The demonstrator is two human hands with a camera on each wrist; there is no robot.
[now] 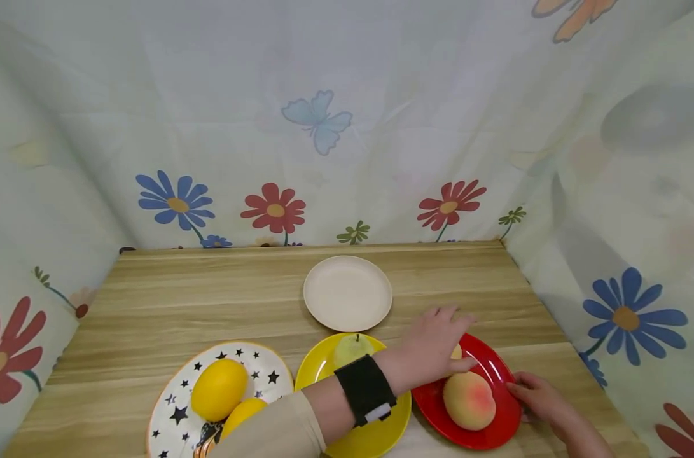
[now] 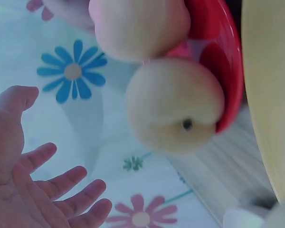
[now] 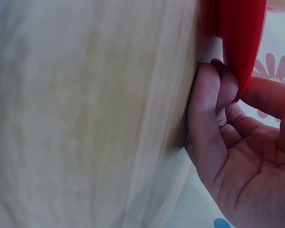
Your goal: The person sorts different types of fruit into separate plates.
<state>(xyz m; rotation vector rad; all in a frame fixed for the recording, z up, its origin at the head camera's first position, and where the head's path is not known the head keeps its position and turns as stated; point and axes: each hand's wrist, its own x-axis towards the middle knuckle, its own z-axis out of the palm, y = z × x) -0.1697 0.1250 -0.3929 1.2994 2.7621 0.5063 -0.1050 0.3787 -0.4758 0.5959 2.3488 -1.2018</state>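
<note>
My right hand (image 1: 544,404) pinches the right rim of a red plate (image 1: 490,356). In the right wrist view, fingertips (image 3: 207,88) lie under the plate's edge, close to the tabletop, with the thumb at its other side. My left hand (image 1: 432,346) is over the left part of the red plate, fingers spread and holding nothing. Two peaches sit on this plate: a blushed peach (image 1: 469,401) in front, and another behind it, mostly hidden by my left hand in the head view. The left wrist view shows both, the nearer peach (image 2: 175,104) apart from my open fingers.
A yellow plate (image 1: 401,413) with a green pear (image 1: 352,350) stands left of the red one, partly under my left forearm. Farther left, a star-patterned plate (image 1: 166,388) bears yellow lemons (image 1: 219,389). A beige plate (image 1: 347,292) lies behind. Printed curtains (image 1: 352,159) surround the table.
</note>
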